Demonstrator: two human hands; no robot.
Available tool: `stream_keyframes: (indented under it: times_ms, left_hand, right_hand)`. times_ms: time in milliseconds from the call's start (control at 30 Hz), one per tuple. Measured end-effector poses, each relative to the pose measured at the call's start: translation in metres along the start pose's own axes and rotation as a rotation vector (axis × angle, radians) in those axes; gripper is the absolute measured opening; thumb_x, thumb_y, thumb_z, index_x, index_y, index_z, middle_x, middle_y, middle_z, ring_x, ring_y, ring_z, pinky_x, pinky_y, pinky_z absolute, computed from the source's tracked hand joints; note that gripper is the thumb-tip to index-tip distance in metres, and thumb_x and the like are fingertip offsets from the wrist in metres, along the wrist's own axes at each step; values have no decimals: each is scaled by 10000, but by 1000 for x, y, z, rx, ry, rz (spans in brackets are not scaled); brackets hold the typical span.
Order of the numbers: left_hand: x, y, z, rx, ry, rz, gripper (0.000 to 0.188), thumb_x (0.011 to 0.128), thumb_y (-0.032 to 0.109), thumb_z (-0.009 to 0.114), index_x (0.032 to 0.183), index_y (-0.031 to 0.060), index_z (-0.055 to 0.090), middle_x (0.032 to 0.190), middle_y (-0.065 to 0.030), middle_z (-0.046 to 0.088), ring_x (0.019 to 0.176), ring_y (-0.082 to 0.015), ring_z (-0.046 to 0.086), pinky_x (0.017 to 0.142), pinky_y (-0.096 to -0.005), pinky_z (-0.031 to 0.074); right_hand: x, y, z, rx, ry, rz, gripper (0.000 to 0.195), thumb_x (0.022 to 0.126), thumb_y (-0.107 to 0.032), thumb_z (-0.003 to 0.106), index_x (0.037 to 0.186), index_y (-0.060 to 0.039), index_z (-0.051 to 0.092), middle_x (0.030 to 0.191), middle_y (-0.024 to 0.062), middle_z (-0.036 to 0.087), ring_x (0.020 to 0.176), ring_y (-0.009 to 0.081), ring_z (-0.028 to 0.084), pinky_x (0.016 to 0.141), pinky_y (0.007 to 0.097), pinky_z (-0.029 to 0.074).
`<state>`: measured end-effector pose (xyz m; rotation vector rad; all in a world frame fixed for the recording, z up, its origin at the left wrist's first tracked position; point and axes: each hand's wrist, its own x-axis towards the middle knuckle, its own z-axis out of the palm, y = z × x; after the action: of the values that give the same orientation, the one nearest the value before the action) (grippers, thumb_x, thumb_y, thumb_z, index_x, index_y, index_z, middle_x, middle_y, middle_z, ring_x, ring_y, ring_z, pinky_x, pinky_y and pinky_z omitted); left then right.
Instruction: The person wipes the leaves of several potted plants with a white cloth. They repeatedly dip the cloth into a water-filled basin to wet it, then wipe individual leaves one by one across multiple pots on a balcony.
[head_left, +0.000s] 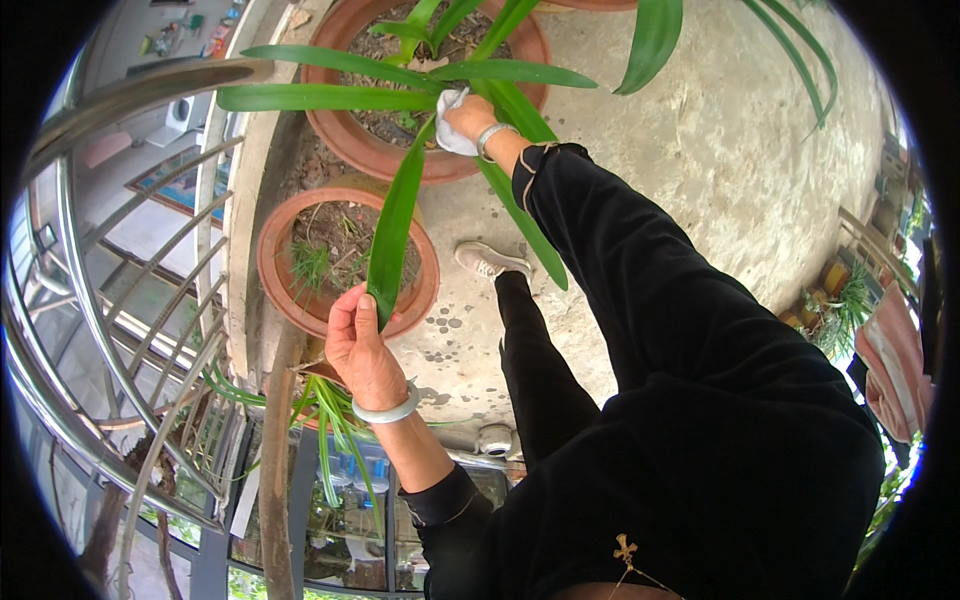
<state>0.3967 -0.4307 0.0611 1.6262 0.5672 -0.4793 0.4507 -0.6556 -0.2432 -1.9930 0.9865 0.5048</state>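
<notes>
A strap-leaved green plant (409, 99) grows in a large terracotta pot (330, 112) at the top. Between its thumb and fingers, my left hand (367, 349) pinches the tip of one long leaf (396, 232), which stretches down towards me over a smaller terracotta pot (274, 255). Near that leaf's base, my right hand (472, 120) grips a crumpled white cloth (452, 131). The cloth lies against the leaf bases; its contact with each single leaf is partly hidden by the fingers. Other leaves spread left and right, and some pass beneath my right forearm.
Metal railings (97, 322) curve along the left beside a pale ledge (251, 187). A wooden pole (277, 465) stands by a grassy potted plant (330, 420). My shoe (491, 260) rests on the concrete floor (675, 150). A pink cloth (892, 360) hangs at right.
</notes>
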Motion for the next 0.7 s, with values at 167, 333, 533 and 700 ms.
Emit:
stream_keyframes:
  times_ms: [167,333,533,700]
  left_hand:
    - [-2,-7,0,-13,-2,-29,120,897,61,534,972,-11,594,865,-76,628,709,-124,578,586,-241,475]
    - [5,-7,0,-43,9,-50,128,895,90,543,976,6,596,864,-64,627,704,-131,569,600,-252,476]
    - [25,-4,-24,-178,32,-69,129,887,103,567,973,12,597,888,-75,632,730,-143,570,617,-268,474]
    - [35,-8,-30,-326,4,-80,151,889,98,561,1000,-1,589,920,-83,626,767,-152,563,657,-274,476]
  right_hand:
    - [-51,-25,-12,703,-382,76,284,746,-194,648,910,34,615,810,94,637,679,174,622,584,295,494]
    - [-131,-47,-38,573,-667,-130,264,741,-232,673,901,-22,659,826,64,661,718,121,608,671,257,483]
    - [-141,-30,-84,523,-714,-83,295,729,-266,662,890,-19,658,804,68,654,743,127,606,690,262,485]
    - [-77,-26,-114,55,-269,-227,277,726,-230,609,867,7,639,795,143,655,739,220,629,697,329,498]
